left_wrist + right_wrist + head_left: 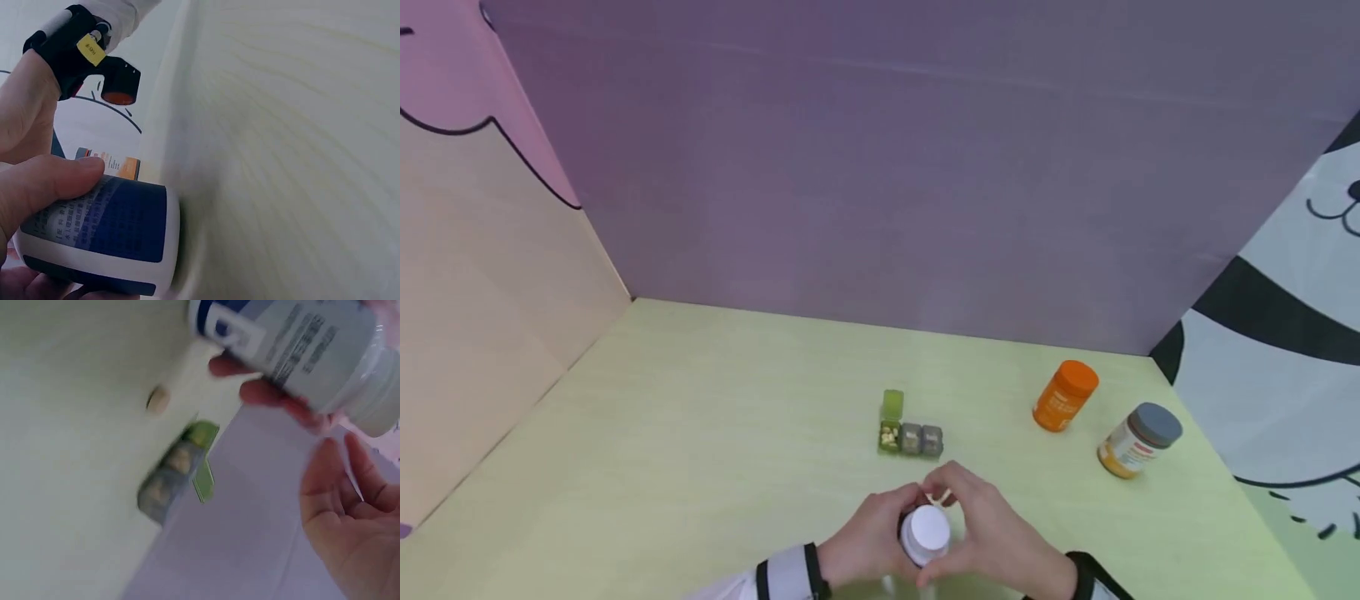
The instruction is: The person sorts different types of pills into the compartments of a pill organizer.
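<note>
A white pill bottle with a blue label and a white cap is gripped by my left hand. In the left wrist view the thumb lies along the bottle's label. My right hand is beside the cap, thumb and fingers spread around it; the right wrist view shows the bent fingers apart from the cap. Ahead of both hands lies a small pill organizer. Its green compartment has a raised lid and holds pale tablets; the two grey compartments are closed.
An orange bottle and a grey-lidded jar stand toward the table's right. A loose pale tablet lies near the organizer. A purple panel rises behind the pale table, with printed panels at both sides.
</note>
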`<state>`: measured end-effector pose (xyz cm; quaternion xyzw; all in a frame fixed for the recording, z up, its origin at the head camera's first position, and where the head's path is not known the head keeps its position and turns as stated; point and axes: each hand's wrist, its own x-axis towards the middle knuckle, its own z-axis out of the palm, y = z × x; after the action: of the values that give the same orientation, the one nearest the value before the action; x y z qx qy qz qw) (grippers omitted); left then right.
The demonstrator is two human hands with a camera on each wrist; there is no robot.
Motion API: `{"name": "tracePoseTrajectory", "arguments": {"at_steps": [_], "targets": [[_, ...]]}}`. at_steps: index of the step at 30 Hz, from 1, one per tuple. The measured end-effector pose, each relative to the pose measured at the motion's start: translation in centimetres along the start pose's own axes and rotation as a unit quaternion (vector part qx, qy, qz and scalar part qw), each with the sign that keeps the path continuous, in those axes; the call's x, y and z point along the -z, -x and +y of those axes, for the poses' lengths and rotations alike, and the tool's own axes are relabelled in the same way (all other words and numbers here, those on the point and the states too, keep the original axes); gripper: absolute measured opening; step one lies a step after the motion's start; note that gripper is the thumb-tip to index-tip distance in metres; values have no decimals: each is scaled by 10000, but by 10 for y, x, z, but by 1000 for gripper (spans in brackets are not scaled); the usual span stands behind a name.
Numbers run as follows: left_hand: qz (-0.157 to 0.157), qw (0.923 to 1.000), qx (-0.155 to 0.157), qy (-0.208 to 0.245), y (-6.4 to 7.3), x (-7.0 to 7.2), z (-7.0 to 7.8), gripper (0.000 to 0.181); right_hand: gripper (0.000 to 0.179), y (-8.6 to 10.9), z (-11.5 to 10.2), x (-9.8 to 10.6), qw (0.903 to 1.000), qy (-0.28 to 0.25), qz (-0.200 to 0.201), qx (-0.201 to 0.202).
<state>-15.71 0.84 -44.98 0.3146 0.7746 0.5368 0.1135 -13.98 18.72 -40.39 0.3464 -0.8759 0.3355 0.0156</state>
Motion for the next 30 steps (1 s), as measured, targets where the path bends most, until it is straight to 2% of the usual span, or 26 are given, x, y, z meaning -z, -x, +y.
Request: {"name": "tracePoseTrajectory", "arguments": {"at_steps": [2, 4, 7, 10, 14, 17, 20, 22, 25, 27, 30], "targets": [[-23, 10000, 0, 70, 0, 2, -2, 53, 79, 2, 2, 2, 9983, -445, -232, 300], [-75, 9997, 85, 205, -1, 4, -3, 58, 86, 4, 4, 3, 9918, -1011, -562, 540], [-255, 9986, 183, 427, -2, 7, -5, 64, 77, 7, 6, 5, 9780, -1803, -872, 579], [-280, 9983, 235, 452, -4, 9, -5, 59, 61, 9, 9, 8, 9722, -2206, -697, 348], [-244, 9983, 361, 380, -4, 11, -4, 54, 42, 9, 15, 8, 9786, -2049, -40, 157], [-230, 9983, 433, 320, -3, 10, -4, 53, 38, 6, 21, 5, 9814, -1869, 264, 356], [-200, 9985, 410, 290, -3, 9, -5, 53, 44, 3, 25, 3, 9803, -1851, 226, 649], [-205, 9986, 379, 307, -3, 8, -5, 56, 49, 2, 26, 2, 9761, -2035, -51, 763], [-269, 9983, 370, 372, -4, 9, -5, 57, 52, 2, 23, 0, 9708, -2263, -478, 642], [-299, 9983, 356, 362, -4, 10, -4, 58, 50, 2, 18, -2, 9760, -2076, -471, 459], [-275, 9989, 295, 223, -3, 12, -4, 53, 48, 2, 10, -6, 9913, -1294, 45, 241]]}}
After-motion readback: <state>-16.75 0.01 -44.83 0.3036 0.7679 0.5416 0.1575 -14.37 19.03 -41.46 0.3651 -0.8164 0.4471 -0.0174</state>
